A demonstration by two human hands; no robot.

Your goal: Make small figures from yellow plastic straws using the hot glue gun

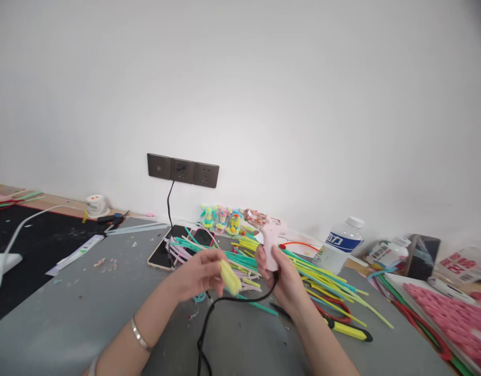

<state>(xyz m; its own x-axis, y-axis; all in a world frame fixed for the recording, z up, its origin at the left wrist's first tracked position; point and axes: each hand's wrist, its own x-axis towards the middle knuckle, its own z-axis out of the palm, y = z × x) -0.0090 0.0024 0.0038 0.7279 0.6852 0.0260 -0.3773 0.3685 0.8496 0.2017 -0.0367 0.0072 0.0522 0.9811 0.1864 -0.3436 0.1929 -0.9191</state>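
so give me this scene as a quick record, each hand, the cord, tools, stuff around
left hand: the hand, holding a pale yellow piece in its fingers
right hand: the hand, gripping a pink glue gun
cord: black cord, running from the glue gun's handle
materials: yellow and teal craft stems, spread beyond and beside the hands
cutter: yellow-and-black cutter, right of the right forearm
back: small colourful figures near the wall
drink: white-capped bottle, upright
surface: grey mat

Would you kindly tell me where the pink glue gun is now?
In the head view, the pink glue gun is right of centre, in the right hand, beside the coloured strips.
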